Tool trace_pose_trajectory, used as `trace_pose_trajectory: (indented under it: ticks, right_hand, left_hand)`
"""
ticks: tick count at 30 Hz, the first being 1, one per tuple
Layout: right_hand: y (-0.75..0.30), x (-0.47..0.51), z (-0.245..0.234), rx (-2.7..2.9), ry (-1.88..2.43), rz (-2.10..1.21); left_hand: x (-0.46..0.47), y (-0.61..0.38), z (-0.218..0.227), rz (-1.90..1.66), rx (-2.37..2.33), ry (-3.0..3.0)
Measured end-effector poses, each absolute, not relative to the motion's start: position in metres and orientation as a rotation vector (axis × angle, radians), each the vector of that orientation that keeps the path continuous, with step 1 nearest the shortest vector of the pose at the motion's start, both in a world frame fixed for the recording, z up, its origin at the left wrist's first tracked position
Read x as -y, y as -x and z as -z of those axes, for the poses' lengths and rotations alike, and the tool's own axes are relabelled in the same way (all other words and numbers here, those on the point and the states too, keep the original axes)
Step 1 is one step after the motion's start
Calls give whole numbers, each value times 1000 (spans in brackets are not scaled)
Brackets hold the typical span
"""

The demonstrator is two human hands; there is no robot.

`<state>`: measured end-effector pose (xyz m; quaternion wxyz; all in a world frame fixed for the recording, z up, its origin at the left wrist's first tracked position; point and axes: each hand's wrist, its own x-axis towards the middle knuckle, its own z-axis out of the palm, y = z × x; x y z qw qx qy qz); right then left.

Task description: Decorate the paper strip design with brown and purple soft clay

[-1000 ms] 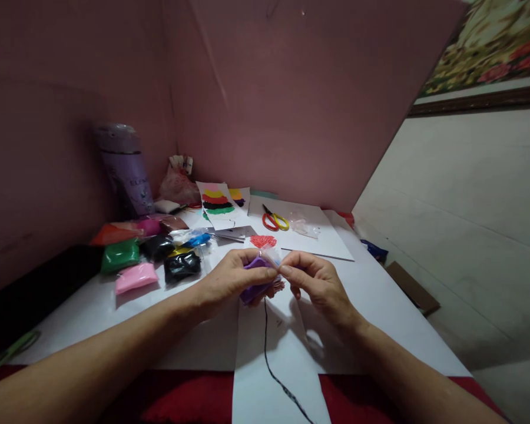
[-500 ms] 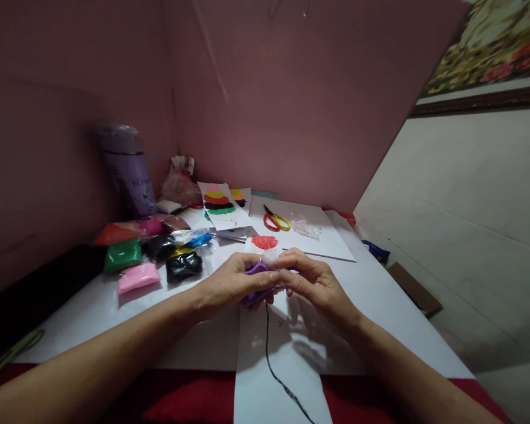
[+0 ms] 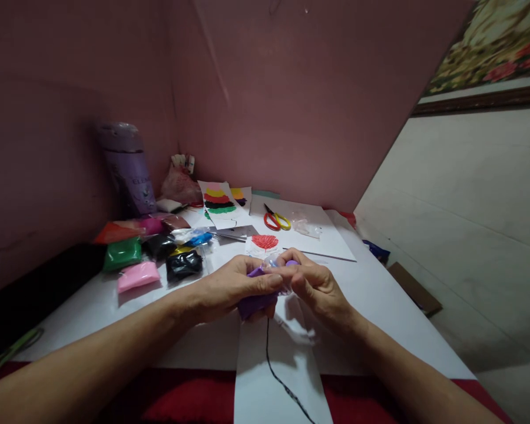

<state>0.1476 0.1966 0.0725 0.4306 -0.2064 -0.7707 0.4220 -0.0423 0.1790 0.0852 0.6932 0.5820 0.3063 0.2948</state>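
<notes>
Pink walls back a white surface. At the left stands a purple bottle, its lettering too blurred to read, then coloured clay packets. The left hand has its fingers clamped on a purple clay packet just above the surface. The right hand pinches the packet's wrapper.

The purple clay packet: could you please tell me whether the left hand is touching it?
Touching. The head view shows the left hand gripping the purple clay packet, thumb and fingers closed around it with no gap visible.
</notes>
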Motion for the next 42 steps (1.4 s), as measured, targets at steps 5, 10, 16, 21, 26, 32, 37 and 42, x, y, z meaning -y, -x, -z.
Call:
trace_pose_trajectory:
  ticks: [5,10,16,21,26,32,37,42]
  right_hand:
    - [-147,-196,-71,1934,474,-1016]
    - [-148,-197,-71,1968,448,-1015]
    - [-147,-197,-69,1871,480,-1124]
    - [-147,-196,-69,1617,585,-1119]
    - [-142,-193,-70,1499,783,-1146]
    - [-136,-187,-71,1552,806,-1272]
    - [-135,-186,-69,1578,756,-1288]
    - [-137,-187,-73,1563,814,-1132]
  left_hand:
    - [-177,41,-87,-649,-716,-1306]
    - [-179,40,-84,-611,-734,-1356]
    - [-181,41,-84,-743,-751,-1362]
    - [-182,40,-86,-904,-691,-1288]
    - [-184,41,-84,-981,-751,-1256]
    - [-183,42,-82,-1020,-744,-1277]
    - [-185,41,-79,-1032,-720,-1285]
    - [-187,42,-80,-1023,-709,-1251]
